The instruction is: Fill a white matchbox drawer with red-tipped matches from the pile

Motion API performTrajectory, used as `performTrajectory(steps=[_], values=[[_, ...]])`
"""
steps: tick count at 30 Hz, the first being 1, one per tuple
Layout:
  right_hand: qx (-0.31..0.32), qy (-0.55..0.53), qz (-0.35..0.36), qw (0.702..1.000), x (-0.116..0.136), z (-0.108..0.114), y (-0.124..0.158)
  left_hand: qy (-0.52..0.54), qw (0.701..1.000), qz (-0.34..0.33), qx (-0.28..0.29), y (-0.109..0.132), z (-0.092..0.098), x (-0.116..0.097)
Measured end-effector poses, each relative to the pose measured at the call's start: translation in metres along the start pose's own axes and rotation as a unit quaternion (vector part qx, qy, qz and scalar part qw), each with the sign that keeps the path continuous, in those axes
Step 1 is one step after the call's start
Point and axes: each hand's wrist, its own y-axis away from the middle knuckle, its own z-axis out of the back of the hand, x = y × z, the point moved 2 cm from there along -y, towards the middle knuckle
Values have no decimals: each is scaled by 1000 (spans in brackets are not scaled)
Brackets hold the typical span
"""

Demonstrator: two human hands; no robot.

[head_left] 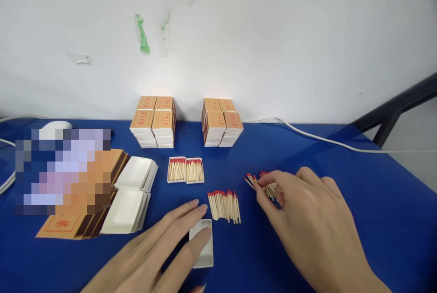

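Observation:
At the right of the table, my right hand pinches red-tipped matches between thumb and forefinger. More matches lie partly hidden under its fingers. Left of it, a row of loose matches lies side by side, heads pointing away from me. My left hand is open, fingers stretched over a white matchbox tray; its fingers cover part of the tray, and whether they press on it I cannot tell. Beyond the row stand two trays filled with matches, side by side.
Two stacks of closed matchboxes, a left one and a right one, stand near the wall. White trays and flat orange sleeves are piled at left, beside a blurred patch. A white cable runs along the back right of the blue table.

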Motion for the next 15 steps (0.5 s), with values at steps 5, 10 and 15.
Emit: performTrajectory(steps=[5, 10, 15], values=[[12, -16, -12, 1000, -4, 0, -1, -2, 1000, -2, -6, 1, -1, 1], [25, -43, -46, 998, -4, 0, -2, 0, 1000, 3, -10, 1, 0, 0], [30, -90, -63, 993, 0, 4, -2, 0, 1000, 2, -18, -2, 2, -1]])
